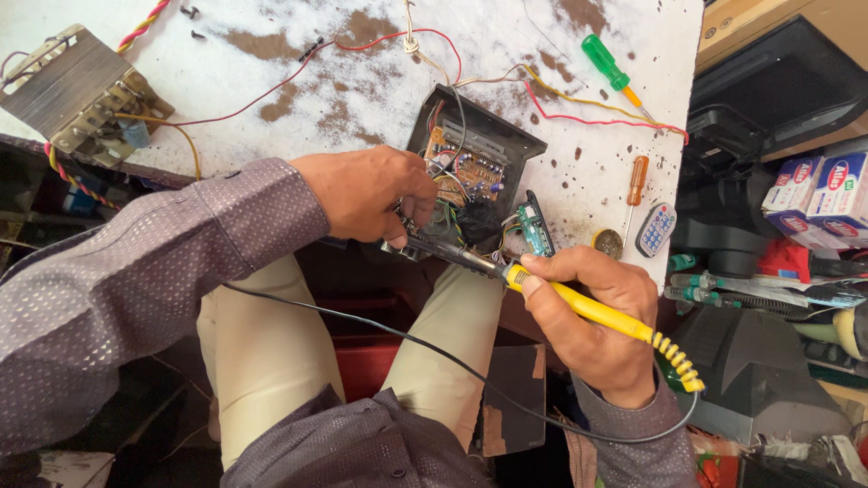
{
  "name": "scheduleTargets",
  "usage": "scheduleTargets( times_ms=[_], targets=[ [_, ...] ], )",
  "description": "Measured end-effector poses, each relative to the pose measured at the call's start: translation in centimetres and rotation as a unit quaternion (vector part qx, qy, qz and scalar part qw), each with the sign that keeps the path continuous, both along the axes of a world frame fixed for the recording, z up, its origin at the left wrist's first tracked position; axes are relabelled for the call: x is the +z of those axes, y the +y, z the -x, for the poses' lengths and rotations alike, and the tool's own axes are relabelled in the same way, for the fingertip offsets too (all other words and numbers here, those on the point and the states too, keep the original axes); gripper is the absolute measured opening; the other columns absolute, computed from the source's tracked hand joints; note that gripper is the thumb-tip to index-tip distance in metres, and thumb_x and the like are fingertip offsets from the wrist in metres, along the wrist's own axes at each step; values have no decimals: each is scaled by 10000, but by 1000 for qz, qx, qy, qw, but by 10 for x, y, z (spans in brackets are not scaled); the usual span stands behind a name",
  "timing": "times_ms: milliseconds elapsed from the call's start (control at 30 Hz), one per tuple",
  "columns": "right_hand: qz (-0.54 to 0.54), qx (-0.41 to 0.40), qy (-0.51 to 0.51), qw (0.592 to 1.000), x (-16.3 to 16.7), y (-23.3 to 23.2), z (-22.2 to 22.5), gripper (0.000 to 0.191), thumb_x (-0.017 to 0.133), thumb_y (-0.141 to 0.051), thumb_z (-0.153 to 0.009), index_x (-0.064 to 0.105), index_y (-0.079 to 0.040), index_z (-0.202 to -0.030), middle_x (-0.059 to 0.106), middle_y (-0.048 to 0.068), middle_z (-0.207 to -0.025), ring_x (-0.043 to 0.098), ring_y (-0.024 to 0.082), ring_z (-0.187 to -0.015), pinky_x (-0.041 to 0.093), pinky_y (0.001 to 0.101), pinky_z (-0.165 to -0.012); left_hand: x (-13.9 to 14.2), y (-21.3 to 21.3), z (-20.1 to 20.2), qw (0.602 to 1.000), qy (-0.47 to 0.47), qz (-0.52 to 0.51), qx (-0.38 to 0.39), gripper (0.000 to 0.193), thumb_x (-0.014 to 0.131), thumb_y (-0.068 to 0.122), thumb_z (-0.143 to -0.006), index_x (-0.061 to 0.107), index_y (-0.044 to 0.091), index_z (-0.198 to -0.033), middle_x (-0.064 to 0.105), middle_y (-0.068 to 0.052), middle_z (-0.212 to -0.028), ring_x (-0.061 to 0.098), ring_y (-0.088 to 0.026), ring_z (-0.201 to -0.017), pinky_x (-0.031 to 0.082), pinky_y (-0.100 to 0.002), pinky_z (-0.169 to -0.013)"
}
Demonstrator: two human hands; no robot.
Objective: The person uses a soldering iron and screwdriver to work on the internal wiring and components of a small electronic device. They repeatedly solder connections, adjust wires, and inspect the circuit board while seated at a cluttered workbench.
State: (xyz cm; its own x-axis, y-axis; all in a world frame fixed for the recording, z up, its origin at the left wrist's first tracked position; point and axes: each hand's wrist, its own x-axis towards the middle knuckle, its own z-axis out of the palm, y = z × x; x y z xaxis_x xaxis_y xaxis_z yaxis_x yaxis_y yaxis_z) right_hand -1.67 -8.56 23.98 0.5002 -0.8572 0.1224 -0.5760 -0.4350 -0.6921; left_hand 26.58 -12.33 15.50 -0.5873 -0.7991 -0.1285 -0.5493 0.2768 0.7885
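My right hand (588,312) grips a yellow-handled soldering iron (592,310), its dark tip reaching left into an open black electronics box (479,136) at the bench's front edge. Inside the box sit a brown circuit board (466,167) and tangled coloured wires. My left hand (371,194) holds the box's near-left edge, fingers curled at the wiring. A small green circuit board (533,230) stands just beyond my right hand. The iron's black cord (362,321) loops across my lap.
The white, stained bench (298,86) carries a transformer (77,95) at far left, a green-handled screwdriver (606,65), an orange-handled screwdriver (636,181), a small remote (655,229) and red and yellow wires. Black casings and boxes crowd the right side.
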Motion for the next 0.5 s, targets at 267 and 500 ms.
scheduleTargets(
  times_ms=[267, 500],
  targets=[
    [-19, 22, 8, 1000, 12, -5, -8, 113, 728, -86, -901, 750, -10, -982, 759, 36, -787, 665, 41, -666, 503, 198, -593, 8, -3, 2, 1000, -26, -9, -12, 274, 832, 112, -709, 715, 63, -952, 720, -78, -957, 705, -250, -926, 549, -403, -790],
    [-29, 8, -13, 999, 11, -3, -12, 114, 728, -79, -907, 742, 2, -986, 770, 58, -832, 669, 52, -705, 516, 202, -619, 8, -6, 3, 999, -38, -20, -22, 270, 832, 116, -717, 714, 67, -956, 726, -70, -959, 704, -249, -941, 548, -407, -798]
  ],
)
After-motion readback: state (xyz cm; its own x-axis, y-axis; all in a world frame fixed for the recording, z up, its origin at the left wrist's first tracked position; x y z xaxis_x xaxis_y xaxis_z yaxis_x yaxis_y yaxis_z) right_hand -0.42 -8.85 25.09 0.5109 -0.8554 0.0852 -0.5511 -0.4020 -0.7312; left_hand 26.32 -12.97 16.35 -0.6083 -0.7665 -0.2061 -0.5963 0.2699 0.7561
